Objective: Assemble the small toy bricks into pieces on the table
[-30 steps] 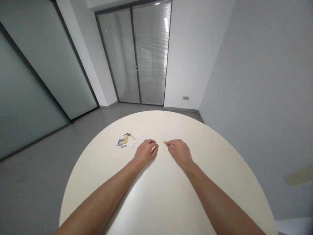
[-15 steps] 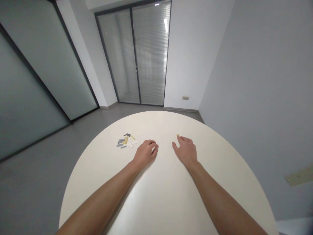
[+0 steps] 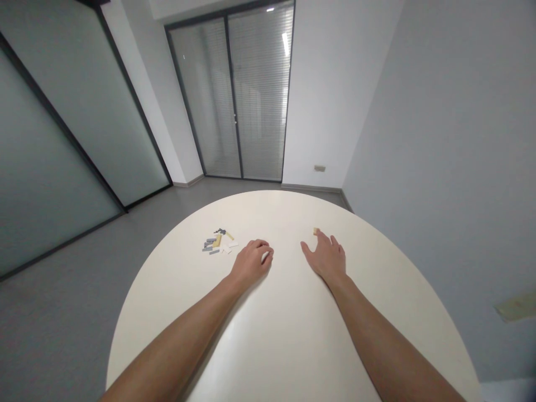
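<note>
A round white table [image 3: 276, 340] is seen from above, and both forearms are laid over its near part, probably so that the hands can be supported during fine work. The left hand [image 3: 252, 259] is rested near the middle. Its fingers are curled together and bent toward the thumb; nothing is seen to be held, but it cannot be told whether the thumb and the index finger are meeting. The right hand [image 3: 327, 258] is placed more to the right, with its thumb spread widely from the index finger and the other fingers somewhat parted. A heap [image 3: 217, 240] is gathered to the left of the left hand, perhaps so that the small parts are found in one place. The yellow block [image 3: 315, 231] is located at the right index fingertip, by which it seems to be touched and not pinched; by one fingertip, it may be supposed, its position can be adjusted lightly.

As for numbers, one table, two hands and one heap are counted. In the heap, two yellow pieces, about four grey bars and perhaps three white pieces can be distinguished; the dark bits are too small to be counted. Apart from the heap, one yellow block is seen.
</note>
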The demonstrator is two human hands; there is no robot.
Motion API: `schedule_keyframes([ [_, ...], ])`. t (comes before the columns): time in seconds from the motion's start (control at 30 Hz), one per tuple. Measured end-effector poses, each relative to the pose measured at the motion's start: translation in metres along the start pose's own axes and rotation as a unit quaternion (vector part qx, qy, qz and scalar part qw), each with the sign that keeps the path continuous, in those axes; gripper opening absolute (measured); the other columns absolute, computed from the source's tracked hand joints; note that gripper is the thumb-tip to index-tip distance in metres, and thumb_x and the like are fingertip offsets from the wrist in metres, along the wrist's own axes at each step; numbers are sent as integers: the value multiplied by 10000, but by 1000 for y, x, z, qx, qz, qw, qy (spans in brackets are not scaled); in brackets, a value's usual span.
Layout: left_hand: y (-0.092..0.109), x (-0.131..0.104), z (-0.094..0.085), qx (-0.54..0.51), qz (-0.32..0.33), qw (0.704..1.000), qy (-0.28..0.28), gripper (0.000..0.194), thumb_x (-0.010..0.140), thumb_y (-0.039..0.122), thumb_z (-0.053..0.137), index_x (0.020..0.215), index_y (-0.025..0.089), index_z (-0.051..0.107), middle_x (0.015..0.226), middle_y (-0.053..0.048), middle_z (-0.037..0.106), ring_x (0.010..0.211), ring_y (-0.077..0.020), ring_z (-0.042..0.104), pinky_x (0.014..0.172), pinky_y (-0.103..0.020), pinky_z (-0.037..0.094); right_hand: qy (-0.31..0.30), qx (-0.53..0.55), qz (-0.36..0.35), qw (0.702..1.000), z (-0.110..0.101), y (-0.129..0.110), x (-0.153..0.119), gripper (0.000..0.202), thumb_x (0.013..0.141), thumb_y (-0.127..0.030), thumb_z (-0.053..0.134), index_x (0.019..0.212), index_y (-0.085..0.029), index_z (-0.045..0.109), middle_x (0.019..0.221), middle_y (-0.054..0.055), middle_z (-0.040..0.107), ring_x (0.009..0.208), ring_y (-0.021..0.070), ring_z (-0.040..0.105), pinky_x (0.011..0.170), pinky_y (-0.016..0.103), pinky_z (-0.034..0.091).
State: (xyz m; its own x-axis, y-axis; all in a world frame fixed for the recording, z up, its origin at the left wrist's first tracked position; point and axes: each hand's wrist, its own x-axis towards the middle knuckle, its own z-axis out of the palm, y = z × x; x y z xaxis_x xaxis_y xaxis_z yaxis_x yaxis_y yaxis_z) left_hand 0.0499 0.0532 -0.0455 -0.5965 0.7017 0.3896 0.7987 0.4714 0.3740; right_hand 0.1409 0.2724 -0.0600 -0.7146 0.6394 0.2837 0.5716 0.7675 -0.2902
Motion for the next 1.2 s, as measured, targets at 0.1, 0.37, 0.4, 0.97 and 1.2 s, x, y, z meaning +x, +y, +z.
schedule_keyframes([
  [0.1, 0, 0, 1, 2, 2, 1000, 6, 220, 937, 254, 518, 1030, 251, 717, 1185, -44, 668, 1108, -216, 595, 943, -361, 513, 14, -4, -4, 1000, 1, 0, -1, 705, 933, -548, 439, 1504, -142, 359, 1493, 132, 489, 1419, 353, 336, 1140, 502, 256],
  [0.37, -8, 4, -3, 105, -77, 988, 85, 277, 921, 269, 539, 1158, 200, 664, 1276, -108, 629, 1177, -278, 567, 1009, -434, 484, 32, -22, -28, 999, 1, -2, -3, 648, 949, -511, 434, 1487, -155, 383, 1496, 137, 476, 1395, 323, 369, 1137, 465, 271],
  [0.4, -9, 4, -4, 122, -94, 984, 95, 303, 906, 274, 558, 1183, 191, 651, 1317, -121, 606, 1209, -296, 550, 1025, -454, 474, 26, -25, -31, 999, 1, -2, -3, 646, 951, -520, 427, 1487, -162, 391, 1507, 133, 464, 1398, 323, 366, 1141, 467, 266],
  [0.97, -30, 2, -3, 206, -232, 947, 87, 595, 936, 498, 456, 1349, 79, 542, 1515, -258, 417, 1392, -461, 362, 1116, -625, 283, 19, -12, -23, 999, 3, -1, -3, 685, 943, -530, 432, 1484, -112, 391, 1515, 175, 443, 1418, 353, 341, 1145, 482, 267],
  [1.2, -29, 1, -4, 231, -208, 946, 93, 474, 948, 494, 442, 1172, 127, 642, 1357, -209, 583, 1323, -408, 448, 1095, -586, 325, 23, -14, -25, 999, 1, -4, -5, 656, 948, -508, 440, 1472, -114, 402, 1520, 168, 440, 1416, 344, 345, 1142, 472, 273],
])
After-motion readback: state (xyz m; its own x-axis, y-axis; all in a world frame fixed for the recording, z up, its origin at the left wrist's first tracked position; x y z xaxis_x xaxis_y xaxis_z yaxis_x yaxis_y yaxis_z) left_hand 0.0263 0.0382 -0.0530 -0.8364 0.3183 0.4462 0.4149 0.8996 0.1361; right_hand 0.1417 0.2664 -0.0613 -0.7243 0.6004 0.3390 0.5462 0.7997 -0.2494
